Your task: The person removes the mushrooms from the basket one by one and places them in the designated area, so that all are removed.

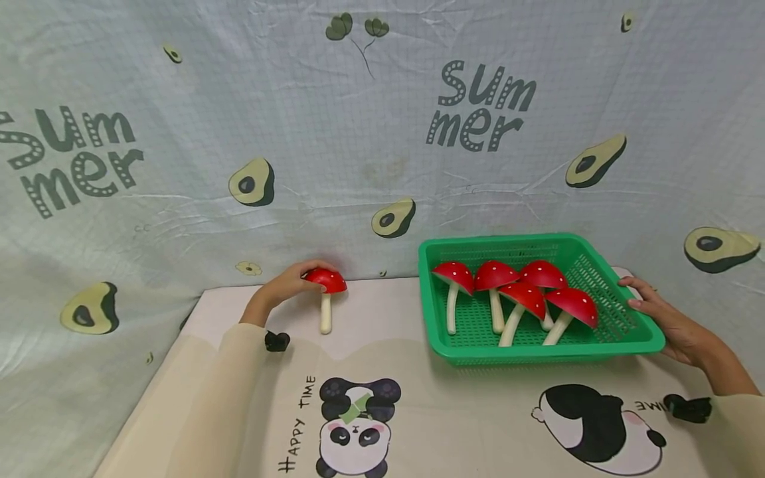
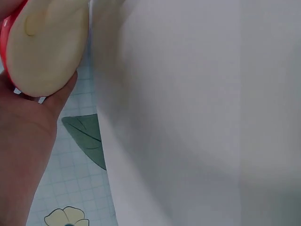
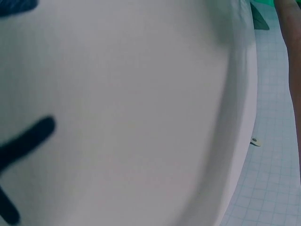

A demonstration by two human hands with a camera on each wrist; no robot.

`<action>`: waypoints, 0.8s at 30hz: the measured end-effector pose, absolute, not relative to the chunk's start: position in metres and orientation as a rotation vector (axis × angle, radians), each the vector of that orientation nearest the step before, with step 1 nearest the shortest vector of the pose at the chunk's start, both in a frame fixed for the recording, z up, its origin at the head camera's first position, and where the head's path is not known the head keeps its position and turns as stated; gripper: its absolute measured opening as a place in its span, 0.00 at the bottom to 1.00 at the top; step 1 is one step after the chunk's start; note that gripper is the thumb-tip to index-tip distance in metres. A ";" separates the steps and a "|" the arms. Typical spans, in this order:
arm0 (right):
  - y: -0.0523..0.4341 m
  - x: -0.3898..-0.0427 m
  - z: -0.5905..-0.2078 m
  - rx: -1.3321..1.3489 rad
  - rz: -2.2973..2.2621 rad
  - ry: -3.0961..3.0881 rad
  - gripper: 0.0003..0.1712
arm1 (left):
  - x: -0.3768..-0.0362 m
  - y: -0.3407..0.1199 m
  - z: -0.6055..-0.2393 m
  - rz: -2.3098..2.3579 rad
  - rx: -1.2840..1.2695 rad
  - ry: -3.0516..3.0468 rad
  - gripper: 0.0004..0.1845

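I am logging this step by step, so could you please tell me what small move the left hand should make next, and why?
Probably lift the mushroom and carry it right toward the green basket. The left hand already grips its red cap at the table's far edge, five like mushrooms lie in the basket, and the right hand steadies the basket's right rim.

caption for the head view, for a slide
Left hand holds a toy mushroom; right hand steadies the green basket of five.

the green basket (image 1: 633, 332) is perforated plastic mesh. beside it, left, the lone mushroom (image 1: 325, 287) has a glossy red cap and smooth matt stem. behind the basket, creased printed cloth backdrop (image 1: 358, 133).
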State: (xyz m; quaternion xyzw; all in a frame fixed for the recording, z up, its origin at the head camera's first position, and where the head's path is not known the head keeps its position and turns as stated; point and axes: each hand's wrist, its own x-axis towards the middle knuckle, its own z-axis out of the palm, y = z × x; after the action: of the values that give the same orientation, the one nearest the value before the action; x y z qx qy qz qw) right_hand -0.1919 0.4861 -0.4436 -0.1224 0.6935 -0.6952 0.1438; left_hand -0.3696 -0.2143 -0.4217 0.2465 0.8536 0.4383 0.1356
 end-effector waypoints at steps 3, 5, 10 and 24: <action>0.485 -0.192 -0.444 -0.351 -2.006 2.003 0.21 | -0.371 -0.214 -0.418 1.319 0.741 2.420 0.24; 0.485 -0.193 -0.444 -0.348 -2.006 2.006 0.21 | -0.371 -0.214 -0.416 1.348 0.747 2.393 0.24; 0.485 -0.193 -0.443 -0.327 -1.994 2.026 0.20 | -0.373 -0.213 -0.416 1.311 0.731 2.413 0.23; 0.487 -0.192 -0.443 -0.322 -1.989 2.017 0.21 | -0.369 -0.212 -0.421 1.231 0.693 2.517 0.23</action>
State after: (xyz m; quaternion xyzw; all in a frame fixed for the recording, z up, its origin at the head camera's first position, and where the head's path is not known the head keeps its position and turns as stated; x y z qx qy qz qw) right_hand -0.1924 0.4865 -0.4430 -0.1117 0.7000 -0.6904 0.1446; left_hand -0.3692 -0.2122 -0.4209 0.2382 0.8650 0.4231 0.1270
